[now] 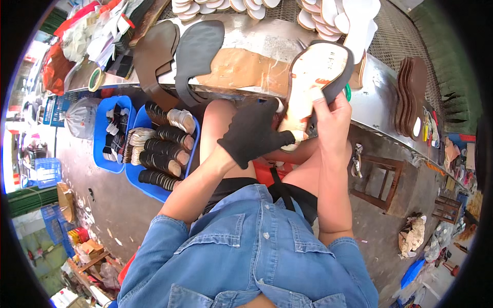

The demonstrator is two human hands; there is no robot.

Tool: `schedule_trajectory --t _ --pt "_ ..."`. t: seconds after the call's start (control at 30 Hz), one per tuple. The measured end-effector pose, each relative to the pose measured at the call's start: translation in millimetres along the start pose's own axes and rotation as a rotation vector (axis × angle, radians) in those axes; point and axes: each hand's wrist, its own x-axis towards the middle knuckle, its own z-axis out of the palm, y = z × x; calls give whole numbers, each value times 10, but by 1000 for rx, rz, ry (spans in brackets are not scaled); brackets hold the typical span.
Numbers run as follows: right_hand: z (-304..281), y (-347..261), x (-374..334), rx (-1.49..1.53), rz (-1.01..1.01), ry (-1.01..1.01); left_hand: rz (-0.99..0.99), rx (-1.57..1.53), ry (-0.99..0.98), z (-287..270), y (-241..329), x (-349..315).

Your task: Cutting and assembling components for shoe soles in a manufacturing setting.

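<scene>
A pale shoe insole [316,69] with a dark border is held up in front of me, its wide end toward the bench. Behind it a dark grey sole-shaped sheet [342,77] sticks out along the right edge. My right hand [334,120], bare, grips both at the right side, thumb on the pale face. My left hand [254,131], in a black glove with bare fingertips, closes on the narrow lower end from the left, its thumb across the face. The fingers behind the insole are partly hidden.
Dark sole-shaped sheets [199,49] and a brown paper piece [241,68] lie on the metal bench [272,31]. White insoles [321,20] are piled at the back; brown strips [409,95] stack at right. Blue baskets [134,169] of stacked pieces stand left of my legs, a wooden stool [377,182] right.
</scene>
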Motion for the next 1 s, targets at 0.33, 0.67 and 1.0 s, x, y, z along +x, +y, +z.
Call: schedule_trajectory --t 0.33,0.67,1.0 --pt "3 -27 -170 518 281 -189 -83 -839 78 -187 214 85" --pt "-34 -228 -194 257 352 -383 -145 -1306 335 -114 27 302" --pt "-156 -231 -168 153 362 -368 79 -922 254 -148 229 154"
